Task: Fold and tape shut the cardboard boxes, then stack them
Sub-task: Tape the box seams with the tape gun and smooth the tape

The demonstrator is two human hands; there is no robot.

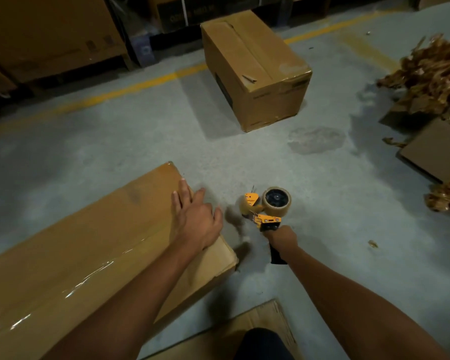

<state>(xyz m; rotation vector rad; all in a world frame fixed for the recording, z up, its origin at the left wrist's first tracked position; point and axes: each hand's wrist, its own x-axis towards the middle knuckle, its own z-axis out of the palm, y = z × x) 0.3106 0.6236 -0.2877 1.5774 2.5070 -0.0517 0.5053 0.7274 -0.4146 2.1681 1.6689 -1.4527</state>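
Note:
A long cardboard box (pixel 70 258) lies in front of me at the lower left, with a shiny strip of clear tape along its top seam. My left hand (pixel 195 219) rests flat on the box's right end, fingers straight and spread over the edge. My right hand (pixel 282 239) grips the black handle of an orange tape dispenser (pixel 265 209) with a brown tape roll, held just right of the box's end, above the floor. A second taped box (pixel 255 71) stands on the floor farther away, at centre.
Flat cardboard sheets (pixel 434 154) and crumpled brown paper (pixel 431 74) lie at the right. Another flattened sheet (pixel 260 328) lies near my knee at the bottom. Large cartons (pixel 47 35) and dark racks line the back wall beyond a yellow floor line (pixel 130 87).

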